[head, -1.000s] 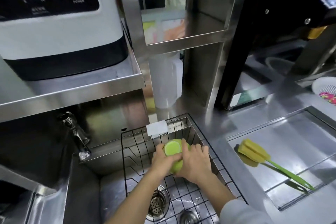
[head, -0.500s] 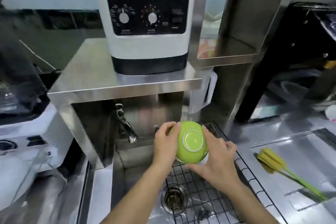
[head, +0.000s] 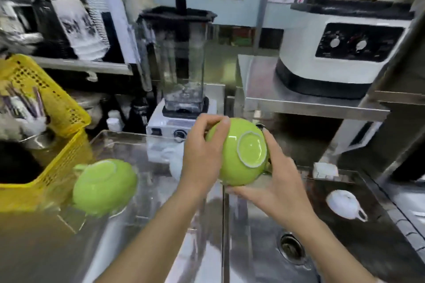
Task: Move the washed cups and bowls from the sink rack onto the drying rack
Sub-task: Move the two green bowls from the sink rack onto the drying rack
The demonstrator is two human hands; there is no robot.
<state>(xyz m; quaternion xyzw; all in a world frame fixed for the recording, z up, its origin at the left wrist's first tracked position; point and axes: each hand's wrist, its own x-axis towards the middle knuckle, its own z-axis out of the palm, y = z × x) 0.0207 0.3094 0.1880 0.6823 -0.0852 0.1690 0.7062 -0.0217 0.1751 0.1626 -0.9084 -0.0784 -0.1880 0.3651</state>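
A lime-green bowl is held upside down in the air between both hands, its pale foot ring facing me. My left hand grips its left side and my right hand cups its right and lower side. A second green bowl lies upside down on the clear drying rack to the left. A white cup lies upside down in the sink rack at the right. The view is blurred by motion.
A yellow plastic basket with utensils stands at the far left. A blender rises behind the drying rack. A white appliance with dials sits on a steel shelf above the sink, whose drain shows below.
Both hands have lifted the green bowl out of the sink rack and carried it left and up. My view has swung left, bringing the drying rack, blender and yellow basket into sight.
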